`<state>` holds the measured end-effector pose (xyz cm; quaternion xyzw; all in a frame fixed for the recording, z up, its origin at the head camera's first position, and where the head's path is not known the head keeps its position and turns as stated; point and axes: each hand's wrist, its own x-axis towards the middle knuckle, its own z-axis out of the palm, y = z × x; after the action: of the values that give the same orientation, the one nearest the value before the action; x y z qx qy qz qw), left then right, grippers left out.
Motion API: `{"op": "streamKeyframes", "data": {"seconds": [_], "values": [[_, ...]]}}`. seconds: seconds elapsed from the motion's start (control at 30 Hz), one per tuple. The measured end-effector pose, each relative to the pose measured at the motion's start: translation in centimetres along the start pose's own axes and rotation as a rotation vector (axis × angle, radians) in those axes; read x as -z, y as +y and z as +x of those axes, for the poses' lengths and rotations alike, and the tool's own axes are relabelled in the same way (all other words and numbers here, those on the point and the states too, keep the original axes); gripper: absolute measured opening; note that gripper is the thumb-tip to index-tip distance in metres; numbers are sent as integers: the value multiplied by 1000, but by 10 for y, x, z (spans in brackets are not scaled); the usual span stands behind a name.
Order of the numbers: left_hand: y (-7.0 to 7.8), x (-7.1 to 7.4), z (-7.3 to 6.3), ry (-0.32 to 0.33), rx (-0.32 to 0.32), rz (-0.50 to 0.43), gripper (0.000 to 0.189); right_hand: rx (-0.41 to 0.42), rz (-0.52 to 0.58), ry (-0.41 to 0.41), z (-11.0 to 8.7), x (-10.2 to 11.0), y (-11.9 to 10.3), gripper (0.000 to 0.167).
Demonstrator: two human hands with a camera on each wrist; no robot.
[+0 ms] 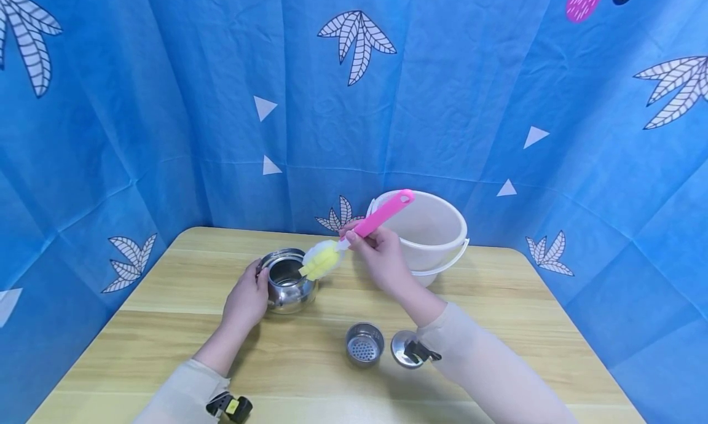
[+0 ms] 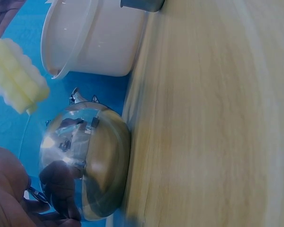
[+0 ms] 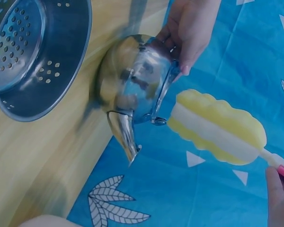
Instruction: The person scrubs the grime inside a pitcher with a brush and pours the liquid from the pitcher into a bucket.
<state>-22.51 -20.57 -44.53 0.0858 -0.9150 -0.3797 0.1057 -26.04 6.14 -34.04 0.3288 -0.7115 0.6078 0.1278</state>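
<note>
A shiny metal teapot [image 1: 289,298] stands uncovered on the table, left of centre. My left hand [image 1: 247,298] grips it by its handle side, thumb near the rim; the right wrist view also shows its spout [image 3: 124,135]. In my right hand [image 1: 383,259] is a sponge bottle brush, its pink handle [image 1: 384,214] pointing up and back. The brush's yellow and white sponge head [image 3: 217,127] slants down, its tip right at the teapot's mouth in the head view. Nearer to me lie a perforated metal strainer [image 1: 365,345] and a round metal lid [image 1: 403,350].
Behind my right hand stands a white bucket [image 1: 439,227] with its handle hanging at the front. Blue patterned curtains [image 1: 354,135] close in the wooden table [image 1: 182,270] at the back and both sides.
</note>
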Motion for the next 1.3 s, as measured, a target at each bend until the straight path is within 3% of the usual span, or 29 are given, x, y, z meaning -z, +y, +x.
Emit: {"op": "streamKeyframes", "data": {"seconds": [0.5, 1.3], "values": [[3, 1, 1, -7, 4, -6, 57, -95, -21, 43, -10, 21, -10, 16], [1, 3, 0, -10, 14, 2, 57, -94, -54, 64, -31, 65, -15, 17]]}}
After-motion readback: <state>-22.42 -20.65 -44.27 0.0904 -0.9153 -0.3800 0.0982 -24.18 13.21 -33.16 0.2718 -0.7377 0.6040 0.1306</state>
